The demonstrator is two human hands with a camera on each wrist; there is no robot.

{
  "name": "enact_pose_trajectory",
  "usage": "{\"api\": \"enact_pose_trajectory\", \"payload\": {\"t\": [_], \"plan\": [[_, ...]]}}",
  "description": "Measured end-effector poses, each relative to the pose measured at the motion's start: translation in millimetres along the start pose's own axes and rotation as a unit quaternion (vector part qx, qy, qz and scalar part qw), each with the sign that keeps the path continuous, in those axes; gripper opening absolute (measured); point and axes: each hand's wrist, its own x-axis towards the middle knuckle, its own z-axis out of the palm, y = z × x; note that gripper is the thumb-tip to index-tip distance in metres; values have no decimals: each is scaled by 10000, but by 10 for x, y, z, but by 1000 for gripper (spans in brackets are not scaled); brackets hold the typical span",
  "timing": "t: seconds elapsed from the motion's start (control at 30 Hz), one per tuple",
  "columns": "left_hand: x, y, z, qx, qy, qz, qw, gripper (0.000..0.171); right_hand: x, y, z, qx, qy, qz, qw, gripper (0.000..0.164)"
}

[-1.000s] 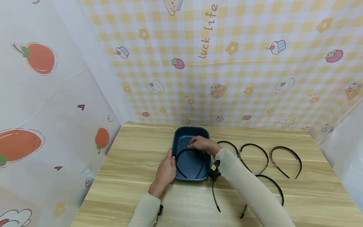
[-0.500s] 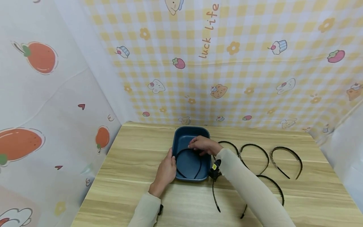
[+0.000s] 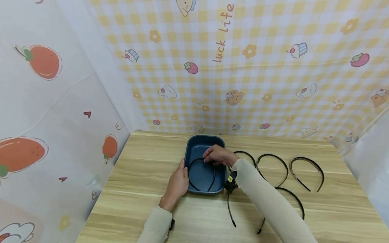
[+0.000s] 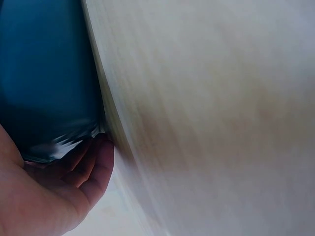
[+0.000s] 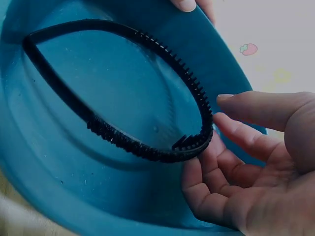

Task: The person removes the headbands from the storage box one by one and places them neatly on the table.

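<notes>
A deep blue plastic tub [image 3: 197,146] sits on the table with a black toothed headband [image 3: 214,175] inside it. My left hand [image 3: 178,180] holds the tub by its left side, thumb at the rim and fingers along the outer wall. Reaching in from the right, my right hand [image 3: 219,155] pinches the curved top of the headband between thumb and fingers. In the right wrist view, the headband [image 5: 110,135] has comb teeth along its inner side, and its two ends come together at the far side. Part of the band is hidden behind the fingers.
Several more black headbands lie right of the tub: one at the far right [image 3: 319,168], another [image 3: 284,162] beside it, and one [image 3: 299,199] partly under my right sleeve [image 3: 267,199]. A patterned cloth [image 3: 249,77] hangs behind the wooden table [image 3: 146,155].
Inside the tub, the headband has shifted slightly, its right leg moving left so the loop looks narrower. My right fingers have moved a little rightward; the left hand and tub stay put.
</notes>
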Motion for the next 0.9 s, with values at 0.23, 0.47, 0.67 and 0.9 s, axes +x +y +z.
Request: {"api": "enact_pose_trajectory", "payload": {"t": [0.23,0.47,0.67,0.9], "plan": [[2,-3,9,26,58,-1,10000,49,5,0,3,-47,18,-154,9999,20],[12,-16,6,19,-7,-26,10000,50,-12,18,17,-488,99,-524,9974,15],[14,-12,-1,-6,-34,-56,10000,50,-21,6,42,-1093,282,-803,9904,12],[15,-9,10,31,-23,-28,10000,50,-52,16,20,-1112,230,-912,9893,12]]}}
